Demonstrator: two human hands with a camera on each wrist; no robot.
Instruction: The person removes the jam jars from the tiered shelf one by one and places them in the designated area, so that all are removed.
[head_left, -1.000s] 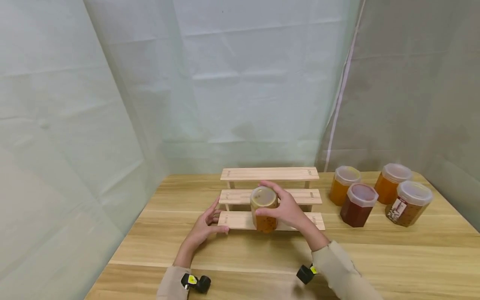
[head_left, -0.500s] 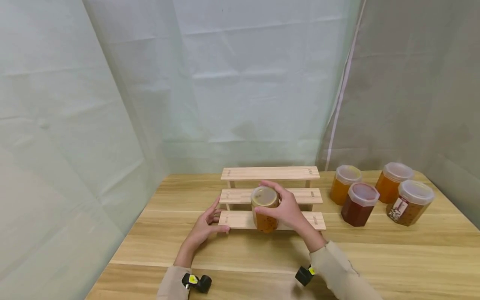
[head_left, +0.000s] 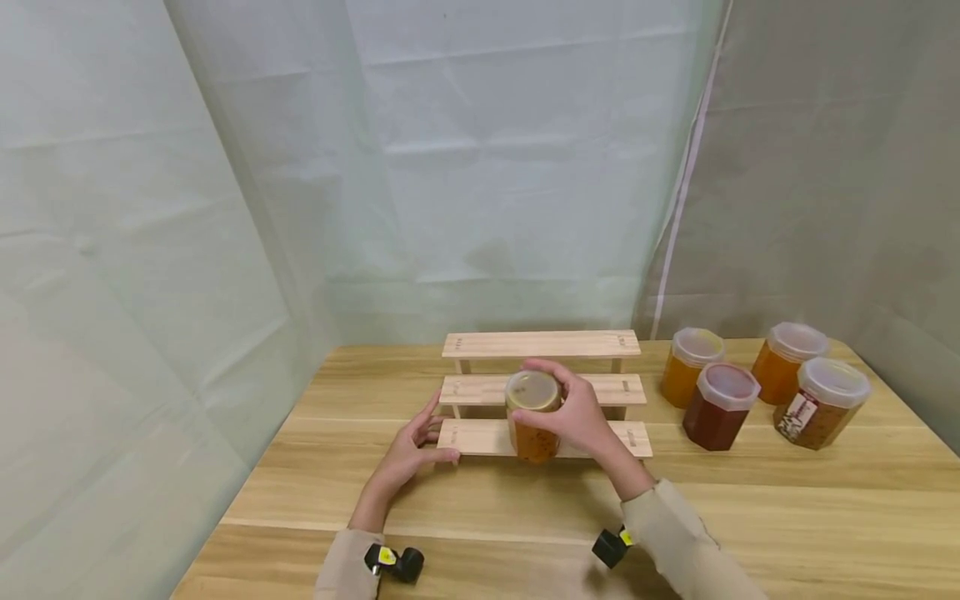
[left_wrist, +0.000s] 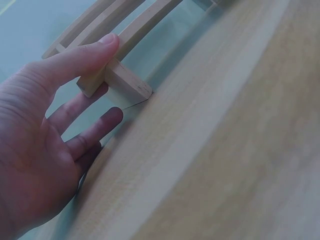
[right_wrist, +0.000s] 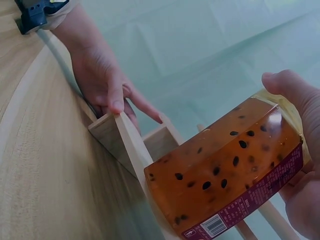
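My right hand [head_left: 573, 412] grips an amber jam jar [head_left: 537, 442] with dark seeds and a pale lid, thumb in front and fingers behind. The jar is upright in front of the three-step wooden display rack [head_left: 540, 343], its base at the lowest plank; whether it bears fully on the plank I cannot tell. In the right wrist view the jar [right_wrist: 220, 165] shows a purple label with a barcode. My left hand [head_left: 408, 454] holds the rack's left end. In the left wrist view its thumb lies on the plank [left_wrist: 135, 32], with fingers below and behind.
Right of the rack stand a yellow-orange jar [head_left: 681, 382], a dark red jar [head_left: 716, 421], an orange jar [head_left: 776, 375] and a seeded jar [head_left: 813, 421] with a white label. All are on the wooden table [head_left: 750, 525]. Pale cloth walls [head_left: 510, 208] enclose the back and sides.
The jar has shifted very slightly right along the lowest plank, still in my right hand. My left hand keeps its place on the rack. The other jars have not moved.
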